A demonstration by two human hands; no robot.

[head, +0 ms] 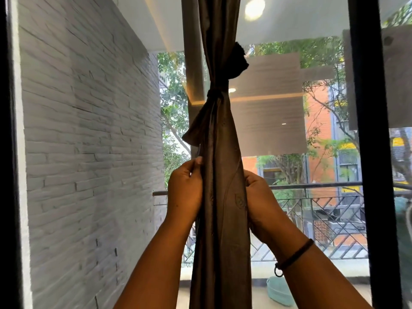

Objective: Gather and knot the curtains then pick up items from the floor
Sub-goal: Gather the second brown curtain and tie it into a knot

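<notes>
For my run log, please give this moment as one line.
left hand: grips curtain edge | right hand: grips curtain | brown satin curtain: knotted

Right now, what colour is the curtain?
Dark brown, slightly shiny curtain; head view.

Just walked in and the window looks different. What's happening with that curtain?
A person is bunching the dark curtain at the window. It is already cinched by a knot higher up. Below it, the left hand and right hand grip the gathered fabric from either side. A teal basket sits on the floor behind.
</notes>
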